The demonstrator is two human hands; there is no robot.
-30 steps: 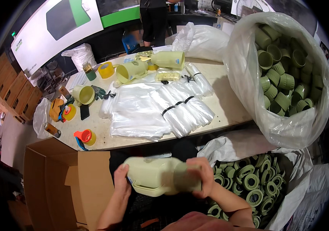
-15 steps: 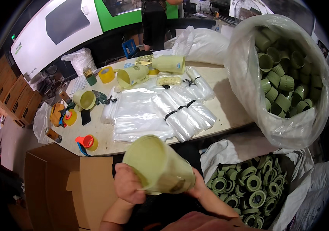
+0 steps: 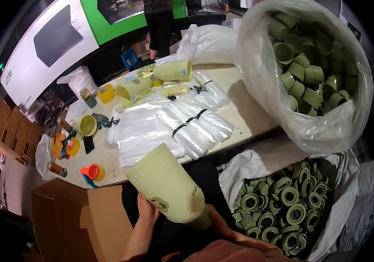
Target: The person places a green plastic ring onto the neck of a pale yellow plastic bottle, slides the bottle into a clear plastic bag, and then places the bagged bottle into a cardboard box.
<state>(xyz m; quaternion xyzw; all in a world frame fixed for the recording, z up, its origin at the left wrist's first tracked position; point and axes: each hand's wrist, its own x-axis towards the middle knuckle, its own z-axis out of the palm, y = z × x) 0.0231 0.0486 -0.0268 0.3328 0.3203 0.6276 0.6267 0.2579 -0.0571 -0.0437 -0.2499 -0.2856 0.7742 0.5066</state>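
A large pale green plastic container (image 3: 167,185), tapered at its lower end and printed with a dark emblem, is tilted between my hands above my lap. My left hand (image 3: 147,209) grips its left side, thumb along the wall. At the lower right end sits a darker green cup-shaped piece (image 3: 201,219), against the container's narrow end; my right hand (image 3: 218,223) is closed round it, its fingers partly hidden. Whether the two parts are fastened together I cannot tell. Similar pale green containers (image 3: 173,70) lie on the table (image 3: 254,115).
A clear bag (image 3: 250,56) of green cups stands at the right, above a white sack (image 3: 230,172) of green ring-shaped lids (image 3: 289,196). An open cardboard box (image 3: 104,209) is at lower left. Bundled plastic bags (image 3: 195,131), tape rolls (image 3: 106,93) and a phone (image 3: 89,145) lie on the table.
The container has turned: its open mouth faced me before, and now its printed side and narrow end show. My left hand has shifted lower along its side. The whole view has swung slightly.
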